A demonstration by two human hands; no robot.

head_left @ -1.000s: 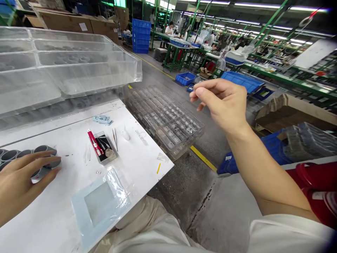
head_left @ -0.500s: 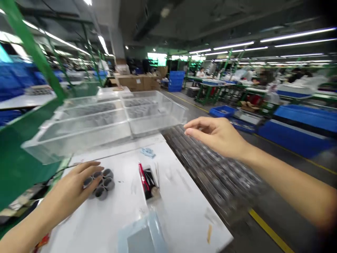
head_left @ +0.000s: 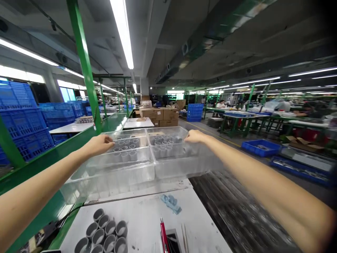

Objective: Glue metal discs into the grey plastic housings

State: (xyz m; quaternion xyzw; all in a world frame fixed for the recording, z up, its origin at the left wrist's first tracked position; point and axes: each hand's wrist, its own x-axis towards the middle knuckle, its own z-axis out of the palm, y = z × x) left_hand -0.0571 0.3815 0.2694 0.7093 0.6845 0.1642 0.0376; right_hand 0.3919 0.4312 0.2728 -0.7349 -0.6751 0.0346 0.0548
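Note:
Both my arms stretch forward to a raised clear plastic bin (head_left: 137,168) split into several compartments. My left hand (head_left: 101,143) rests at the left back compartment, fingers curled together over small grey rings (head_left: 123,153). My right hand (head_left: 193,136) is at the far rim of the right back compartment, fingers bent together beside more grey rings (head_left: 165,144). What either hand holds, if anything, is hidden. Below, on the white table (head_left: 147,218), stands a cluster of larger grey rings (head_left: 105,232), untouched.
A crumpled blue cloth (head_left: 171,203) and a red pen (head_left: 163,235) lie on the table. Stacked clear blister trays (head_left: 237,211) sit to the right. A green post (head_left: 85,66) rises at left, blue crates (head_left: 21,123) behind it. Cardboard boxes (head_left: 158,114) and workbenches stand beyond.
My head has tilted up. My left hand left the grey rings on the table and rose to the clear bin; my right hand moved forward to the bin's far right rim.

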